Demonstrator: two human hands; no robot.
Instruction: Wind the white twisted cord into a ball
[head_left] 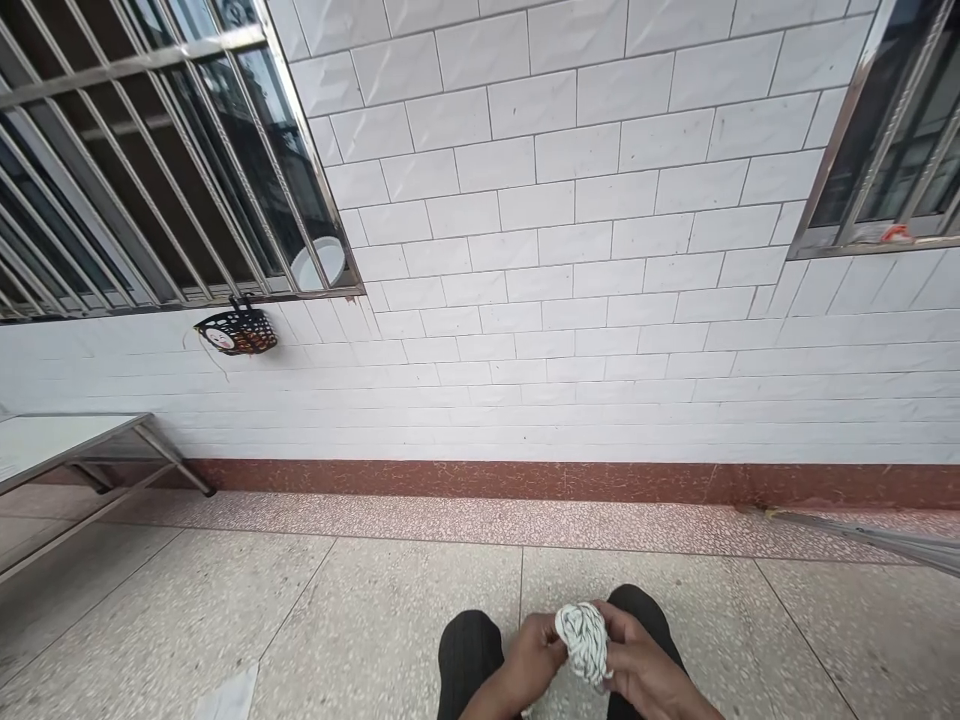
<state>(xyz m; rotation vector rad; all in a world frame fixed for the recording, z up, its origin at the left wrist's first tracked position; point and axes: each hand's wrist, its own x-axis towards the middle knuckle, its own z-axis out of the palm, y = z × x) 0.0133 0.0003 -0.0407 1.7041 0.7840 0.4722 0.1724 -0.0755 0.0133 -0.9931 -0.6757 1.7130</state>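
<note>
A rounded bundle of white, cord-like strands with dark lines between them (583,640) is held low in the head view, between my two knees. From its left side, my left hand (534,655) pinches it with thumb and bent fingers. Along the opposite edge, my right hand (636,655) is closed on it, the fingers partly behind it. The exact kind of the bundle is hard to make out, and its underside is hidden.
A metal-legged table (82,432) stands at the left by the tiled wall (525,250). A black basket (240,331) hangs below the barred window, where a white bowl (319,263) sits. A pale sheet (229,695) lies on the floor; grey poles (870,535) lie right.
</note>
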